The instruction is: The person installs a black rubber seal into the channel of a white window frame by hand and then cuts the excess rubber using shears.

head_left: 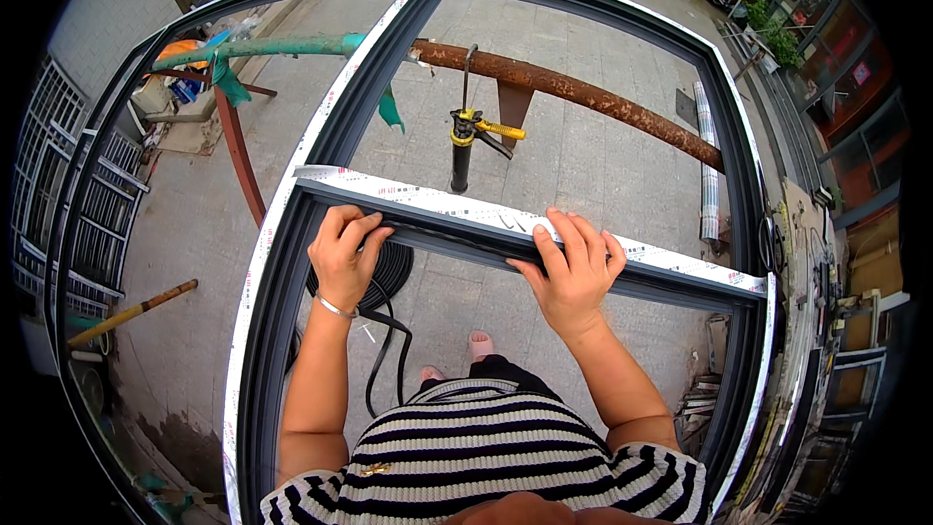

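Head view. A person in a striped top stands inside a large dark metal window frame that lies flat on a rusty pipe trestle.

Left hand: fingers curled tight, pinching a black rubber gasket strip against the crossbar of the frame near its left end. Right hand: fingers spread flat, pressing down on the bar's edge further right; it grips nothing.

Progress, as a judgement: the strip looks seated between the two hands; whether it runs on to the right of the right hand I cannot tell. Spare strip drops from the left hand to a coil on the ground, so much length remains.

Surroundings: outdoor paved yard, grey slabs. A caulking gun stands upright beyond the bar. A wooden handle lies to the left, with metal grilles stacked there.
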